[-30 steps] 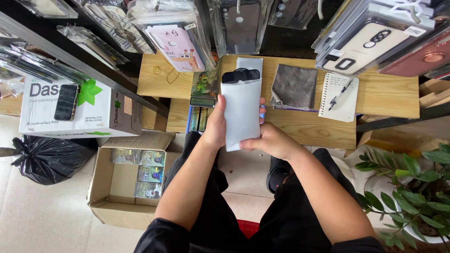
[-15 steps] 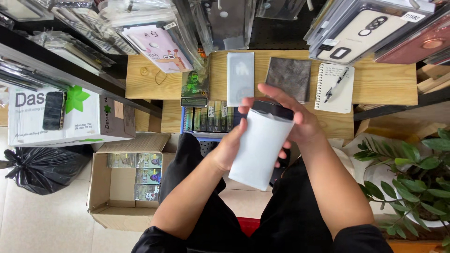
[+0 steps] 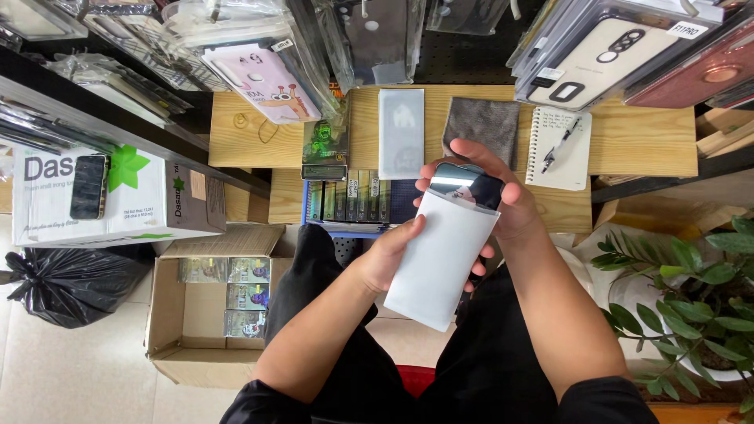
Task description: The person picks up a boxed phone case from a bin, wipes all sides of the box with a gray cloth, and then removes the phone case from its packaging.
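Left hand: the left hand point(image 3: 393, 255) is closed on the left edge of a white sleeve point(image 3: 441, 263), thumb on the front
Right hand: the right hand point(image 3: 495, 196) curls over the top of the sleeve and grips a dark phone point(image 3: 465, 185) that pokes out of the sleeve's open end
Where the sleeve is: up in the air over the person's lap, tilted, in front of the wooden table point(image 3: 628, 141) and not touching it
What changed: a second ago the sleeve was held higher, up by the table, with both hands low on it; now it has come down closer to the body, and the right hand has moved up to the top
What that means: it looks like the phone is part way in the sleeve; I cannot tell if it is going in or coming out
On the table: a clear flat pack point(image 3: 401, 132), a grey cloth point(image 3: 487, 126), a notebook point(image 3: 559, 145) with a pen point(image 3: 558, 145) lying on it
Close by: a row of small packs point(image 3: 349, 195) at the table edge, an open cardboard box point(image 3: 212, 302) on the floor, a black bag point(image 3: 71, 283), a green plant point(image 3: 691, 290) on the right
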